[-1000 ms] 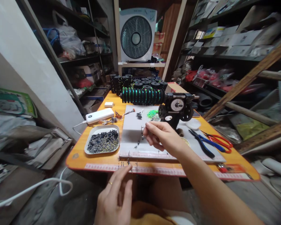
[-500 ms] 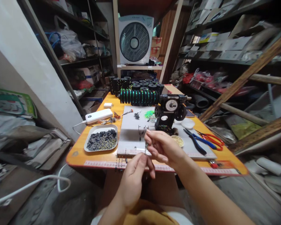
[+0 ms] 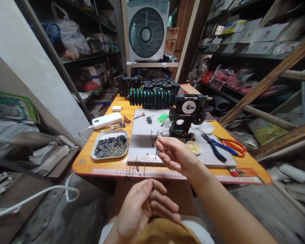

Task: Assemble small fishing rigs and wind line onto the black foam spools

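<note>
Low in front of my lap, my left hand [image 3: 144, 206] pinches a small dark beaded piece [image 3: 153, 189] between thumb and forefinger, its other fingers loosely extended. Over the front of the white board [image 3: 139, 149], my right hand [image 3: 178, 154] holds a thin dark pin-like piece [image 3: 156, 154] in its fingertips; what it is exactly is too small to tell. Several thin dark pieces [image 3: 152, 137] lie just beyond that hand. Short dark strands [image 3: 132, 169] hang at the board's front edge. A white tray [image 3: 93, 154] of small dark tubes and beads stands left.
A black winding machine [image 3: 183, 118] carries a row of black spools [image 3: 152, 98] with green thread. Blue-handled pliers [image 3: 216, 150], red-handled pliers [image 3: 234, 145] and a dish of small gold parts [image 3: 194, 148] lie right. A white power bank [image 3: 106, 120] sits left; a fan [image 3: 146, 32] stands behind.
My hands have come apart. The left has dropped toward my lap with its lower fingers spreading, while the right stays near the board. The view has tipped slightly downward.
</note>
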Demonstrator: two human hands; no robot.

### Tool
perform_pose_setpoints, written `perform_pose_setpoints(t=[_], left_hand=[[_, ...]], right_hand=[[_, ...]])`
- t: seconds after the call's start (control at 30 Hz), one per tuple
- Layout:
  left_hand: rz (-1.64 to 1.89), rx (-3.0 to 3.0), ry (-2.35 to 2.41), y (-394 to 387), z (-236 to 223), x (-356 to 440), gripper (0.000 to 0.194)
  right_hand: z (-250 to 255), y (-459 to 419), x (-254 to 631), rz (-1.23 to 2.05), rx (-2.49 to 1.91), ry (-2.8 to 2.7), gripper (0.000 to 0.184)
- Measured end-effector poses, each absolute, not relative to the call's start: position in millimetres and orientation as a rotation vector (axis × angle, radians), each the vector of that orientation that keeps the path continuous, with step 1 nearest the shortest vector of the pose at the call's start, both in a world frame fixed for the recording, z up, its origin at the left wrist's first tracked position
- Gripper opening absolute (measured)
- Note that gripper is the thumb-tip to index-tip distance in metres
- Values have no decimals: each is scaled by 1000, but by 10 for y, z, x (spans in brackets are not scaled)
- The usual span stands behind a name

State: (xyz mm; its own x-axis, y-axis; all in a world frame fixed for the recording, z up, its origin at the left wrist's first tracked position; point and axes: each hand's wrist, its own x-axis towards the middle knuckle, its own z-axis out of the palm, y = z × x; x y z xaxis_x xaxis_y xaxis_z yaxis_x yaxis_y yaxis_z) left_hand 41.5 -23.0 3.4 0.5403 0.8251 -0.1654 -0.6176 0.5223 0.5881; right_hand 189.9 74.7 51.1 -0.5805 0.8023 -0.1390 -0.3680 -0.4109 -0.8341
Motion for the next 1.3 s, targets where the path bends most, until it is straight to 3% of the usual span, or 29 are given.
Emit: perform_pose_setpoints(t=[0.33,0.43,0.57,0.8,0.9,1.1,1.3], left_hand=[[894,607,541,-231,70,383,31],[1042,942,708,-119,103,383,24],[1163,1137,804,98,247,424,39],[1148,1302,974,306,439,485,29],[1137,1436,1076,321,415,475,29],[1152,1309,897,327,294,474,31],[1150,884,677,184,161,489,31]], right_hand=[[546,731,1915,1992,-718,-1093,32],[588,735,1934,1884,-750,-1248,31],[662,745,1951,1676,-877,-1494,35],[747,766,1923,1408,-996,-1745,40],[743,782,1923,1479,-972,-1694,40],[679,829,1838,2029,-698,-1081,31],[633,822,1695,2026,-727,-721,38]])
